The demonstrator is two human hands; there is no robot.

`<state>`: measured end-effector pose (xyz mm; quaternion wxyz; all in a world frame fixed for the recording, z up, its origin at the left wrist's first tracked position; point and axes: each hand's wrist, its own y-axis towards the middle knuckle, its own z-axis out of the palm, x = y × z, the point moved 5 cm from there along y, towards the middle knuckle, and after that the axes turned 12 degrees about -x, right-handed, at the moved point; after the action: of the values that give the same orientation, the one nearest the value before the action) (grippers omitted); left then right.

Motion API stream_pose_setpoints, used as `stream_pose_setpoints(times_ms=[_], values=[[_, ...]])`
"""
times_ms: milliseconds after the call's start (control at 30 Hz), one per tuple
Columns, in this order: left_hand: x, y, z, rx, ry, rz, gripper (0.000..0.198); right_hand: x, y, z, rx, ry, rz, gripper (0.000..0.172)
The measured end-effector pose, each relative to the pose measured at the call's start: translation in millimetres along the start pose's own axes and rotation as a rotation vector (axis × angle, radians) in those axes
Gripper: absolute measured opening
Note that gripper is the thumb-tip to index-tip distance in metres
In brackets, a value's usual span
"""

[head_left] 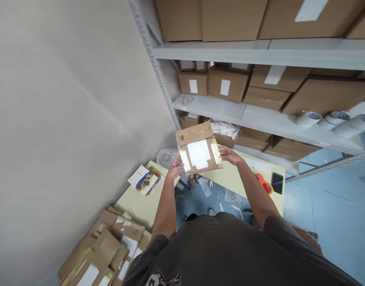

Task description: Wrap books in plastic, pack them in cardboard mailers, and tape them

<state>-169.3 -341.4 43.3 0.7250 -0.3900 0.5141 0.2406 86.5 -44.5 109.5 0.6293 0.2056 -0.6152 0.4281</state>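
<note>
Between my two hands is a flat, square piece of brown cardboard (191,137), apparently a flattened box, with white labels and shiny tape across it. My left hand (175,167) grips its lower left edge, fingers closed on the rim. On the right edge, my right hand (228,155) pinches the cardboard with thumb and fingers. The piece is held up above the pale yellow table (243,180), tilted towards me. Parts of the fingers are hidden behind it.
Flattened cartons (111,242) are piled at lower left. Booklets (145,178) lie on the left table (141,206). A red tape dispenser (262,182) and a phone (277,182) lie at right. Shelving (212,107) holds boxes and tape rolls (309,118). Scraps litter the blue floor (200,204).
</note>
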Motion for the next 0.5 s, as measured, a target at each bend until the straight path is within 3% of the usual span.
stream_pose_setpoints(times_ms=[133, 233, 500], values=[[9, 35, 58.9, 0.189, 0.031, -0.067, 0.092, -17, -21, -61, -0.163, 0.068, 0.025, 0.063], [23, 62, 92.0, 0.292, 0.080, -0.101, 0.092, -39, -35, -90, -0.269, 0.106, 0.047, 0.062], [64, 129, 149.5, 0.478, 0.193, -0.198, 0.092, -97, -47, -119, -0.512, 0.174, 0.158, 0.058]])
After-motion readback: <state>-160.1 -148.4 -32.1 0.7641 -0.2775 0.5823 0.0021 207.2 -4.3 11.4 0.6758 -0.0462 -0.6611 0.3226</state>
